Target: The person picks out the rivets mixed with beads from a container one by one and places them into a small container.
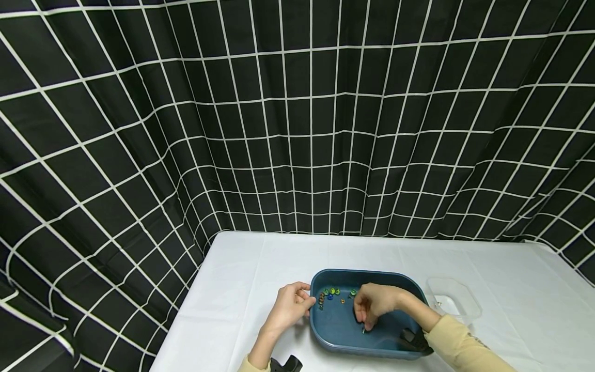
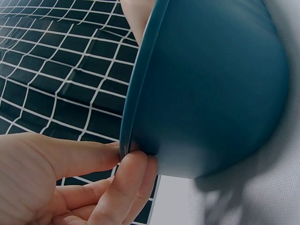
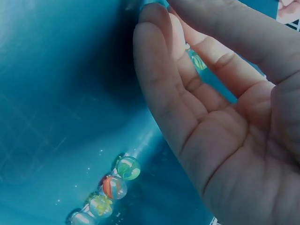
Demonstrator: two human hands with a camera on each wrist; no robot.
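A dark blue plastic tub (image 1: 362, 272) sits on the white table. Several glass marbles (image 1: 331, 294) lie at its far left inside. My left hand (image 1: 290, 305) pinches the tub's left rim; the left wrist view shows the thumb above and fingers (image 2: 136, 173) below the tub's edge (image 2: 211, 84). My right hand (image 1: 374, 305) reaches down into the tub, fingertips near the floor. In the right wrist view its fingers (image 3: 173, 93) lie close together over the tub floor (image 3: 56, 93). A greenish marble (image 3: 197, 61) shows between them; whether it is held is unclear. A row of marbles (image 3: 115, 187) lies below.
A clear, shallow plastic container (image 1: 453, 299) stands just right of the tub. A white cloth covers the table (image 1: 241, 279), whose left edge (image 1: 186, 305) drops off near my left arm. A black curtain with a white grid (image 1: 297, 113) hangs behind.
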